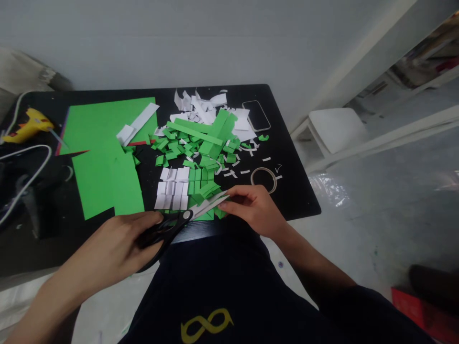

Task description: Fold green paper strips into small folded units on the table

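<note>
My left hand [125, 239] is closed round the black handles of a pair of scissors [187, 215], whose blades point right and stand slightly apart. At the blade tips, the thumb and forefinger of my right hand [251, 208] pinch a piece of green paper [221, 212]; part of it is hidden by the fingers and blades. Just beyond the scissors lie rows of folded white paper pieces [173, 187] beside similar green folded pieces [201, 177]. Farther back is a heap of small green paper pieces [175, 145] with longer green strips [195, 131] on top.
White paper scraps [206, 107] lie at the back of the black table [297, 191]. A tape roll [264, 179] and a phone-shaped frame [256, 116] are on the right. Green sheets [107, 177] and a yellow glue gun [30, 126] are left. A white stool [337, 129] stands beyond.
</note>
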`<act>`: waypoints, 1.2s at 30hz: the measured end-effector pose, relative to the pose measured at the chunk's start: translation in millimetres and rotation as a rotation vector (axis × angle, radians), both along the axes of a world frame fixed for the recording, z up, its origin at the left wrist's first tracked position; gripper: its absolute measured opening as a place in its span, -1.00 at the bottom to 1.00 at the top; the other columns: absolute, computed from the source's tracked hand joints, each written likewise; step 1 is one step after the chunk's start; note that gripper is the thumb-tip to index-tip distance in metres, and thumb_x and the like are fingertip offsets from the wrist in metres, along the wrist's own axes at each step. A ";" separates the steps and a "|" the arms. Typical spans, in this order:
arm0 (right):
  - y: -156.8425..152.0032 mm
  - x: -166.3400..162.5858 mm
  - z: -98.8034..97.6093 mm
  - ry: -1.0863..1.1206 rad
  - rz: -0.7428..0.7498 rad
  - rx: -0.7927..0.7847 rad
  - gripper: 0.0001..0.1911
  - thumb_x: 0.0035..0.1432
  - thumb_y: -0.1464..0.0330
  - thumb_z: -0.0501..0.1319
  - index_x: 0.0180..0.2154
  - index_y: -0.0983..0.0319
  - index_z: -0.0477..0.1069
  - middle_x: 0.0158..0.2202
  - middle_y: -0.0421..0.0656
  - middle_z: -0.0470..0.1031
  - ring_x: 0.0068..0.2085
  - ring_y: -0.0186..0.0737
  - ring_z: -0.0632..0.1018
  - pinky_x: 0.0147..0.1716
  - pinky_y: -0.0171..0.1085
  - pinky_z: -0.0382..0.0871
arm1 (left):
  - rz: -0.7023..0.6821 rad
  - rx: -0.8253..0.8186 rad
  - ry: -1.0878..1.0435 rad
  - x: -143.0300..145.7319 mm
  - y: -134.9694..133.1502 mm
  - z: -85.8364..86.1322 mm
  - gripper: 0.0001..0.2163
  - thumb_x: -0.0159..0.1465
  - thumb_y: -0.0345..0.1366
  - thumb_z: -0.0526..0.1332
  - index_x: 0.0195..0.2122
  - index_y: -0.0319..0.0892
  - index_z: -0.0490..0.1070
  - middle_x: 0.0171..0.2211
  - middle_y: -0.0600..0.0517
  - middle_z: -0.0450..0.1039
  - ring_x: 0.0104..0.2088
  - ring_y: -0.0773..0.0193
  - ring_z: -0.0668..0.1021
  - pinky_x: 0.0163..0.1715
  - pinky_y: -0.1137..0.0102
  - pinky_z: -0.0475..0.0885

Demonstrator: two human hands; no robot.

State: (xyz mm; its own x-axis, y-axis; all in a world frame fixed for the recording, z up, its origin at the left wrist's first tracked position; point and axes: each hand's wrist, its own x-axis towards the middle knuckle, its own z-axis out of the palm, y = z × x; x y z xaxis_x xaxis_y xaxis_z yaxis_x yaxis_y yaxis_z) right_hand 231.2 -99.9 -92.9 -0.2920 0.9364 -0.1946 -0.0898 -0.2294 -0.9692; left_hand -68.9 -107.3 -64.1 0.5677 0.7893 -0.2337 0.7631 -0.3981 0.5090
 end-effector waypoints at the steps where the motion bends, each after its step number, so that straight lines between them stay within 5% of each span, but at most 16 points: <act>1: 0.0 0.1 -0.1 -0.001 -0.001 0.001 -0.87 0.12 0.26 0.55 -0.27 0.13 0.76 -0.35 -0.19 0.71 -0.31 -0.20 0.67 -0.22 -0.20 0.57 | 0.004 -0.005 0.003 -0.3 -0.2 -0.1 -0.74 0.36 -0.14 0.10 -0.37 -0.13 0.46 -0.59 0.09 0.47 -0.69 0.30 0.51 -0.62 0.40 0.29; 24: 2.9 2.2 -5.4 -0.063 -0.009 -0.024 -0.91 0.14 0.31 0.52 -0.30 0.17 0.73 -0.36 -0.19 0.70 -0.33 -0.21 0.67 -0.24 -0.19 0.58 | -0.006 -0.078 -0.087 2.8 0.2 -13.7 -0.71 0.42 -0.19 0.09 -0.44 -0.14 0.37 -0.61 0.12 0.33 -0.67 0.40 0.37 -0.64 0.47 0.23; 36: 9.6 8.9 -25.6 -0.125 -0.129 -0.071 -0.70 0.04 0.18 0.59 -0.29 0.23 0.66 -0.35 -0.16 0.68 -0.33 -0.15 0.73 -0.21 -0.15 0.65 | 0.390 0.015 -0.022 -8.6 10.2 -22.8 -0.60 0.26 0.09 0.19 -0.53 -0.11 0.39 -0.68 0.16 0.26 -0.60 0.36 0.26 -0.56 0.46 0.17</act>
